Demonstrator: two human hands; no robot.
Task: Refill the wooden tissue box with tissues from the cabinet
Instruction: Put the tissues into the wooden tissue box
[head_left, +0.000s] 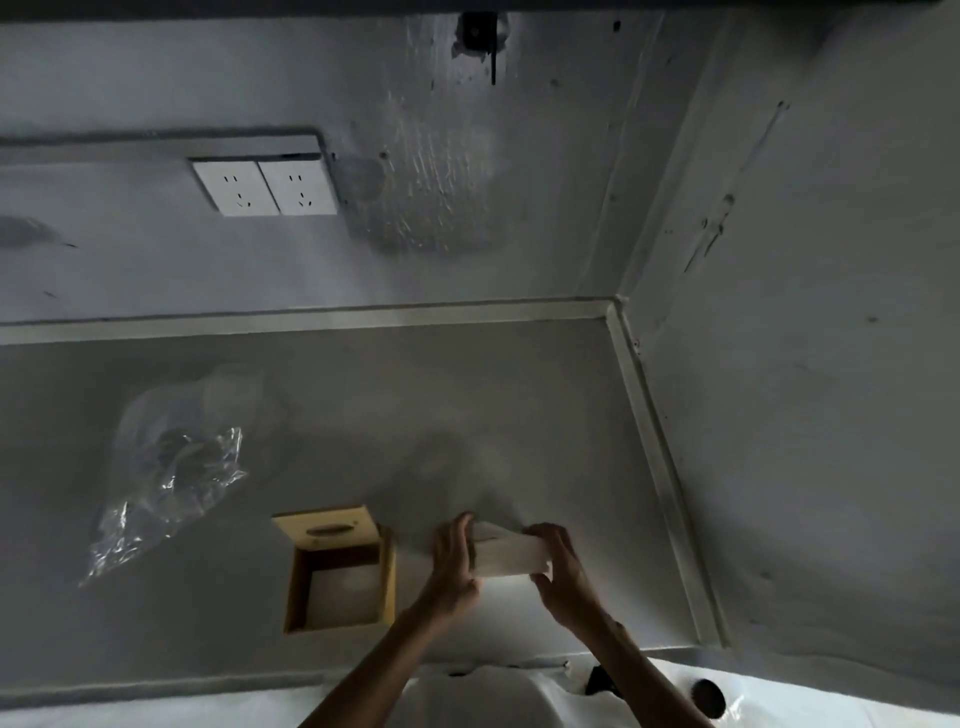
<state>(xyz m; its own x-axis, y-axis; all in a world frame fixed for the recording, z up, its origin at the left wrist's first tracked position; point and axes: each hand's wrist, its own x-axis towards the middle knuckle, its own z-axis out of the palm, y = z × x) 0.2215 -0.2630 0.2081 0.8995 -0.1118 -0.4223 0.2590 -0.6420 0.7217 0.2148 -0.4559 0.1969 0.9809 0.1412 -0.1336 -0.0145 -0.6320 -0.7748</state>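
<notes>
A stack of white tissues (511, 556) is held above the grey countertop, gripped at its two ends. My left hand (453, 558) clasps the left end and my right hand (558, 566) clasps the right end. The wooden tissue box (338, 571) stands just left of my hands with its top open, and some white tissue shows at its bottom. Its wooden lid (328, 527), with an oval slot, leans at the box's far side.
A crumpled clear plastic wrapper (166, 483) lies on the grey countertop (467, 415) to the left. Two white wall sockets (265, 187) sit on the back wall. A side wall closes off the right. A white sink (519, 696) lies at the near edge.
</notes>
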